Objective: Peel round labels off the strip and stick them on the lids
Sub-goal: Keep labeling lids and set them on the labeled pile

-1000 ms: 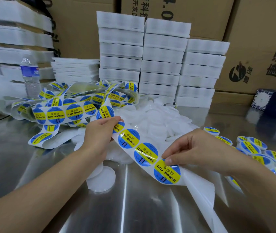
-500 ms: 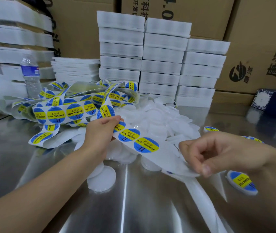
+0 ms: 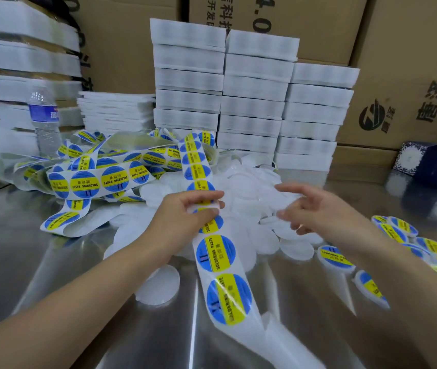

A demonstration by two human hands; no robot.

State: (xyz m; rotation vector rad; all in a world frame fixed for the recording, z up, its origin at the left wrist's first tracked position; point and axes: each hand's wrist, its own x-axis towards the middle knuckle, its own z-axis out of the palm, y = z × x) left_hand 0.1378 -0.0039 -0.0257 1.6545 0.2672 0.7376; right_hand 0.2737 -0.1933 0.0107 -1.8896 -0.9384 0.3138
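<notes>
Since my right hand [image 3: 318, 211] has let go of the strip [image 3: 216, 253], the step has flipped from peel to fetch. One second ago its fingers [image 3: 295, 189] were picking at the end label. Half a second ago they were curled and clear of the backing. Now they're spread, roughly straight, over the heap of blank lids [image 3: 252, 187], holding nothing I can make out. Motion blur there, so can't tell if the tips touch a lid yet. Left hand [image 3: 185, 217] never released: thumb and forefinger pinch the strip just in front of that heap, slightly further right than before. The strip is no longer stretched across to the right hand. It drops from the pinch toward me over the worktop [image 3: 39, 249], two full labels [image 3: 228, 299] showing below the pinch, then bare backing running off the bottom edge. Above the pinch it climbs back to the tangled spare strip [image 3: 86, 179] at left. Labelled lids [image 3: 337, 258] sit in a cluster on the worktop beside my right forearm, apart from the blanks. My read: last label is placed, cycle restarting. Next I need one blank lid out of the heap, then go back to the lowest label. Risks: blanks overlap and look alike, easy to lift two; the slack tail may twist, so the left pinch should hold.
</notes>
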